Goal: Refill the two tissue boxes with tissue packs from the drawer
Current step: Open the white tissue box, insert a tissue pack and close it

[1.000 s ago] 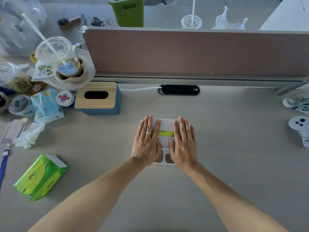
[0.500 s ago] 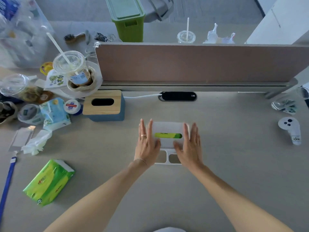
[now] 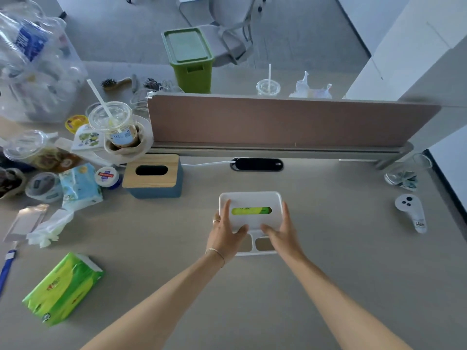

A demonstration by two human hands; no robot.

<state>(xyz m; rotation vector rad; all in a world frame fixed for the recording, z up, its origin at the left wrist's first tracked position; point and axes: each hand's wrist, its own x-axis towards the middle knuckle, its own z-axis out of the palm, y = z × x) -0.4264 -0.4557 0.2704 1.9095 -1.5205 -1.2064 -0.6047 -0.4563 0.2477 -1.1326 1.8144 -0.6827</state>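
A white tissue box (image 3: 250, 198) lies at the middle of the desk, and a green tissue pack (image 3: 251, 210) shows through its slot. My left hand (image 3: 227, 236) grips its left side with the thumb on the lid. My right hand (image 3: 281, 233) grips its right side the same way. A blue tissue box with a wooden lid (image 3: 151, 174) stands at the back left; its slot looks dark. A second green tissue pack (image 3: 63, 289) lies loose at the front left.
Cups, a plastic bag, wipes and small jars crowd the left side (image 3: 75, 152). A brown partition (image 3: 278, 120) runs along the back with a cable port (image 3: 256, 164) below it. A white controller (image 3: 412, 213) lies at the right.
My hands have slid off the lid's top to the box's two sides, uncovering the slot. The camera has tilted up, showing more of the room beyond the partition.
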